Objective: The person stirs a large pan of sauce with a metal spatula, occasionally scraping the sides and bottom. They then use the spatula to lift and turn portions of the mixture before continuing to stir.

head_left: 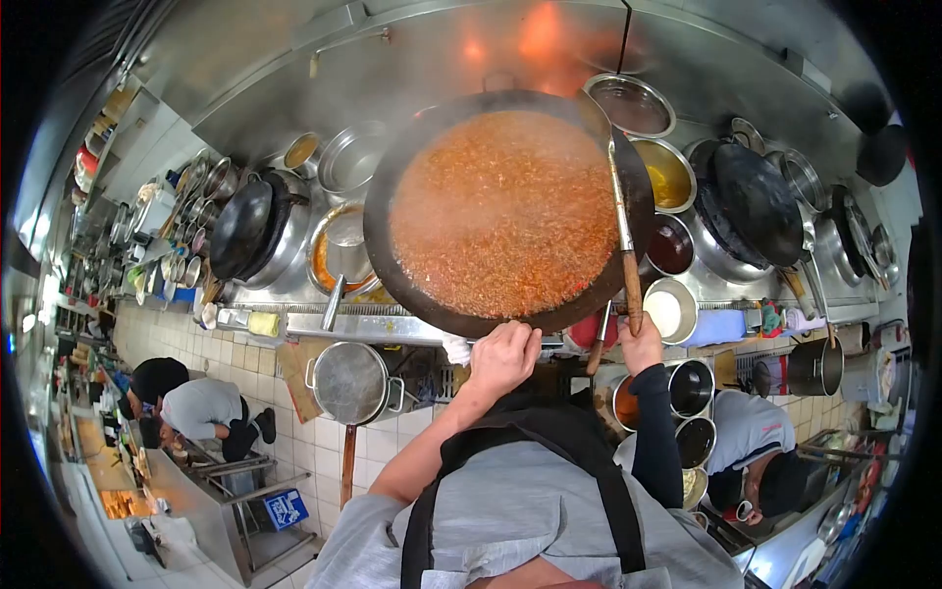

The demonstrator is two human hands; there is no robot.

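Observation:
A large black wok point(380, 211) stands in front of me, filled with bubbling red-orange sauce point(505, 211) with small bits in it. Steam rises off the surface. My left hand point(505, 358) is closed at the wok's near rim; its fingers hide the exact grip. A bit of white cloth point(456, 348) shows beside that hand. In my right hand point(642, 344) is the wooden handle of a long wok spatula point(623, 211). Its metal shaft crosses the wok's right side, with the head near the far right rim, seen almost edge-on.
Metal bowls of yellow liquid point(667, 177) and dark red sauce point(669, 245) sit right of the wok. A strainer point(345, 255) rests on a pan to the left. Other woks point(756, 201) flank the range. A lidded pot point(353, 383) stands below left. Co-workers bend at left point(206, 407) and right point(751, 432).

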